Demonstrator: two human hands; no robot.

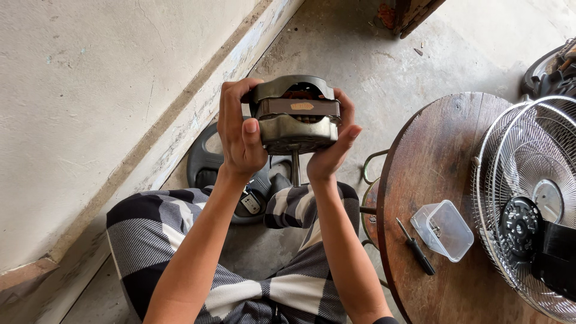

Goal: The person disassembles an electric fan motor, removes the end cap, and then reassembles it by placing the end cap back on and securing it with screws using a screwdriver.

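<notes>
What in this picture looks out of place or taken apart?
The fan motor is out of its fan, held bare between left hand and right hand. The wire fan guard lies flat on the round wooden table.

Your left hand (240, 135) and right hand (333, 147) grip a grey metal fan motor (295, 117) from both sides, its shaft (295, 171) pointing down above your checked trousers (180, 240). On the round wooden desk (438, 156) lie a screwdriver (415, 246), a clear plastic box (445, 230) and a wire fan guard (528, 198).

Concrete floor (384, 66) ahead lies open; wall (90, 108) closes left, round table (438, 168) crowds right.
</notes>
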